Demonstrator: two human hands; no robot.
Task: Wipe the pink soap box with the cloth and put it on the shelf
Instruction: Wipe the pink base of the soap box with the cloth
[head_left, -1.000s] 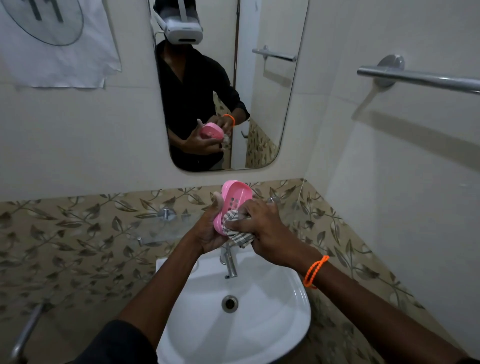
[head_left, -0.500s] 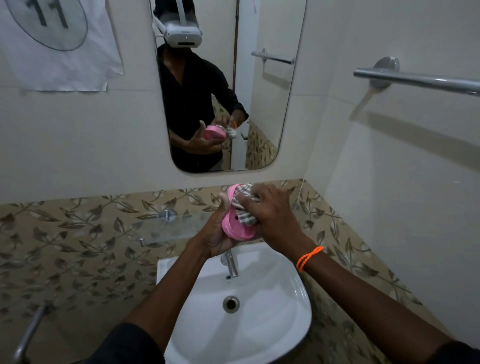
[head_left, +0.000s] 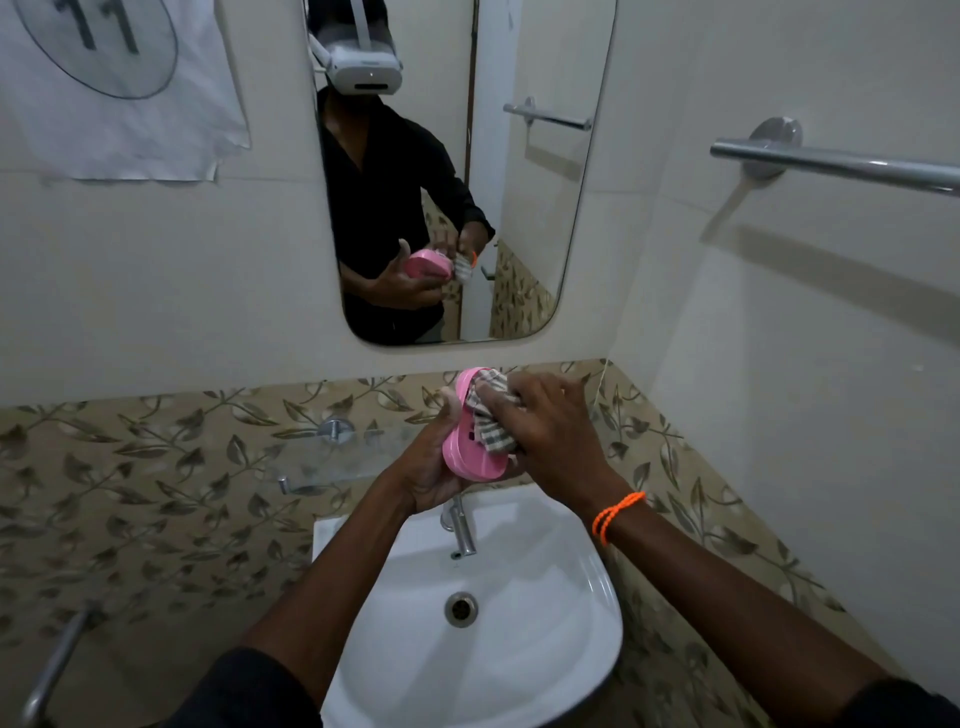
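Pink soap box (head_left: 470, 447) held, cloth (head_left: 491, 421) pressed on it.

Two hands (head_left: 540, 431), one soap box (head_left: 470, 441), one cloth (head_left: 491, 415).

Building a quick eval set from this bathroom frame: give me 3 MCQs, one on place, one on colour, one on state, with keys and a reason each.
1. Where is the soap box?
A. in the sink
B. held above the sink
C. on the towel bar

2. What colour is the wrist band?
A. orange
B. blue
C. white

3. What is the cloth doing?
A. hanging on the bar
B. lying in the basin
C. pressed against the box

Key: B, the left hand holds the box over the sink; A, the band on the right wrist is orange; C, the right hand presses the cloth against the box.
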